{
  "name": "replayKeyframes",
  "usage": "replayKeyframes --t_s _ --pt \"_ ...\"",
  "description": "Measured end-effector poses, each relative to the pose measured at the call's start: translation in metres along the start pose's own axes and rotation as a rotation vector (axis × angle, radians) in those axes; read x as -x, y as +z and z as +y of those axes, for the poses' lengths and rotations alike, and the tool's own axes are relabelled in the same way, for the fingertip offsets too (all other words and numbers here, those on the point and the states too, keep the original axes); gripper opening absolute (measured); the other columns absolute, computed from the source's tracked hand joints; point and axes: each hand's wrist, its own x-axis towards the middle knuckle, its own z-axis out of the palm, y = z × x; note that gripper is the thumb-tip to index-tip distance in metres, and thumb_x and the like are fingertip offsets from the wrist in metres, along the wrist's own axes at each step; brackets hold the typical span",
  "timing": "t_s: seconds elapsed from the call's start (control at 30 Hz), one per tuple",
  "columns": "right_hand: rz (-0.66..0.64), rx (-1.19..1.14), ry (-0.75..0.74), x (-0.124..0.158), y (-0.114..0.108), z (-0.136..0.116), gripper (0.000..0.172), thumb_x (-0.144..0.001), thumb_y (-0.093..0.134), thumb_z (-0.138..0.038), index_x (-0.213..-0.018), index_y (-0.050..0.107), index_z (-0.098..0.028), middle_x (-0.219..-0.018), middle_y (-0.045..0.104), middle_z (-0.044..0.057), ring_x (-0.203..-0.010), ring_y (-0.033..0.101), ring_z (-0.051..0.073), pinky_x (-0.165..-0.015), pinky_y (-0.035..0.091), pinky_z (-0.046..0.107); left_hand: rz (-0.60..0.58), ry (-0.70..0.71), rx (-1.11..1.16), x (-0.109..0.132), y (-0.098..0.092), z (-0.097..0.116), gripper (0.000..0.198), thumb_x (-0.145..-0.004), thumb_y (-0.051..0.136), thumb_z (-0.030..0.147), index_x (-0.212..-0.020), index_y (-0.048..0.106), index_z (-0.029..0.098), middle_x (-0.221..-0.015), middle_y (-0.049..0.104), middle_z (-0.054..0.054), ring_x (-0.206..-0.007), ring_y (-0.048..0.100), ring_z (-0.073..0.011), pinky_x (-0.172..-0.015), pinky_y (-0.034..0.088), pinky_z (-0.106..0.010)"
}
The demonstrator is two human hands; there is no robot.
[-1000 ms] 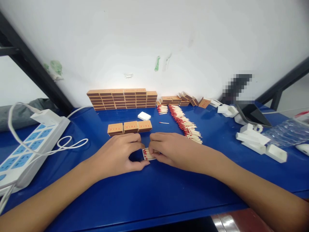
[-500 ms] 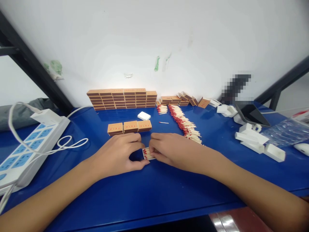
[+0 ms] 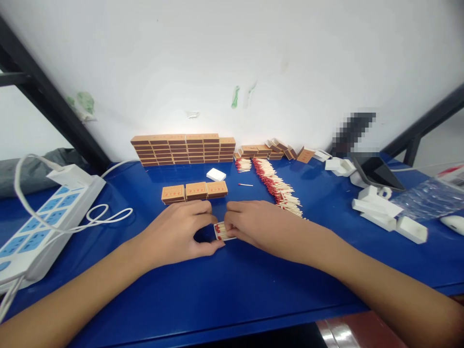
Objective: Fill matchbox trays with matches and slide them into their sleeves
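A small white matchbox tray [image 3: 216, 233] lies on the blue table, with red-tipped matches [image 3: 222, 231] inside it. My left hand [image 3: 183, 226] grips the tray's left end between thumb and fingers. Bent over the matches from the right, my right hand [image 3: 255, 223] has its fingertips down in the tray and hides its right part. Whether these fingers pinch any match cannot be made out. Just beyond my hands are a single loose match [image 3: 245, 184] and a long pile of matches [image 3: 277, 186].
Matchboxes [image 3: 195, 190] stand in a short row behind my left hand. A stacked wall of matchboxes [image 3: 183, 150] is against the wall. White empty trays [image 3: 377, 208] lie at right near a dark tablet [image 3: 377, 171]. A power strip [image 3: 50, 222] with cables is at left.
My right fingers have shifted slightly on the matches, so a little more of the tray's near edge shows. The left hand keeps its place.
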Motion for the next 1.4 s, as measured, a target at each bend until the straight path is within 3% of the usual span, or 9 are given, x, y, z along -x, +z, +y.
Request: replayKeyframes --t_s 0.3,0.53,0.8,1.1,1.23,1.4 --pt "-0.027 0.087 -0.004 0.002 -0.001 -0.003 0.016 -0.097 0.062 -0.003 -0.091 0.070 -0.016 -0.094 0.069 0.007 -0.077 0.067 0.021 -0.062 0.041 0.033 0.003 0.003 0.000 0.000 0.003 0.000 0.023 -0.094 0.073 0.038 -0.095 0.081 0.016 -0.093 0.073 -0.005 -0.083 0.073 -0.0207 -0.070 0.056 -0.034" --pt "-0.051 -0.029 0.040 0.001 -0.005 -0.002 0.014 -0.103 0.060 -0.009 -0.098 0.072 -0.015 -0.102 0.071 0.007 -0.082 0.071 0.019 -0.067 0.046 0.032 -0.017 0.003 0.013 0.001 0.002 -0.001 0.023 -0.095 0.074 0.039 -0.096 0.081 0.017 -0.091 0.071 -0.004 -0.082 0.071 -0.0199 -0.071 0.055 -0.033" --pt "-0.063 -0.001 0.050 0.001 -0.004 -0.003 0.018 -0.102 0.060 -0.010 -0.090 0.072 -0.017 -0.096 0.070 0.005 -0.067 0.062 0.015 -0.060 0.037 0.033 -0.019 -0.002 0.007 -0.001 0.001 0.001 0.024 -0.094 0.074 0.039 -0.098 0.082 0.017 -0.091 0.072 -0.004 -0.082 0.072 -0.0203 -0.071 0.056 -0.034" --pt "-0.118 -0.091 0.091 0.001 -0.010 -0.003 0.015 -0.105 0.059 -0.015 -0.097 0.072 -0.016 -0.105 0.071 0.009 -0.084 0.070 0.020 -0.068 0.044 0.032 -0.024 -0.009 0.013 0.000 0.002 0.002 0.025 -0.095 0.074 0.040 -0.097 0.081 0.017 -0.094 0.073 -0.004 -0.083 0.072 -0.0197 -0.073 0.056 -0.033" --pt "-0.062 -0.246 0.078 0.004 -0.007 0.003 0.015 -0.105 0.058 -0.021 -0.095 0.069 -0.017 -0.105 0.070 0.009 -0.085 0.067 0.020 -0.072 0.047 0.033 -0.030 -0.018 0.012 0.000 0.001 0.002 0.025 -0.095 0.074 0.041 -0.096 0.081 0.017 -0.093 0.072 -0.004 -0.083 0.071 -0.0195 -0.072 0.055 -0.033" --pt "0.177 -0.545 0.119 0.005 -0.004 0.032 0.011 -0.100 0.064 -0.030 -0.097 0.069 -0.021 -0.093 0.070 0.002 -0.076 0.060 0.015 -0.067 0.045 0.029 -0.049 -0.032 0.015 0.001 -0.001 0.000 0.024 -0.094 0.076 0.042 -0.101 0.081 0.020 -0.092 0.071 -0.002 -0.082 0.070 -0.0187 -0.070 0.053 -0.032"
